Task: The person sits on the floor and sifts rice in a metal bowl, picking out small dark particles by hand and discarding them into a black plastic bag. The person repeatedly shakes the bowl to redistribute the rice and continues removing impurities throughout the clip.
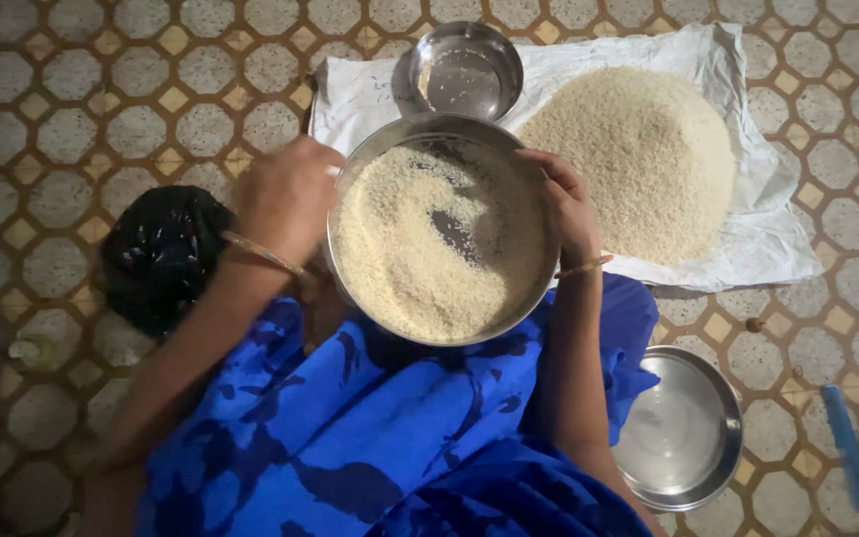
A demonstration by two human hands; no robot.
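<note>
Patterned floor tiles (72, 109) of grey hexagons and tan squares fill the view, and everything lies straight on them. At the centre, a round steel pan (442, 231) is held over the lap of a person in a blue printed garment (380, 438).

The left hand (285, 199) clamps the pan's rim at about nine o'clock, slightly blurred. The right hand (569, 209) grips the rim at about three o'clock, fingers curled over the edge. Each wrist wears a thin bangle.

White rice (420, 259) covers most of the pan, with a dark bare streak right of its middle where the metal shows through.

At two o'clock from the pan a large heap of rice (638, 159) sits on a white cloth (768, 239) spread on the floor. At twelve o'clock an empty steel bowl (464, 72) rests on the same cloth. A black bag (161, 254) lies at nine o'clock, a second steel plate (683, 428), empty, at five o'clock, and a blue comb-like object (847, 447) beyond it.

Judging from this, one panful is in hand. Whether the heap on the cloth is finished or waiting rice cannot be told. The bowl and the other plate hold nothing yet.
</note>
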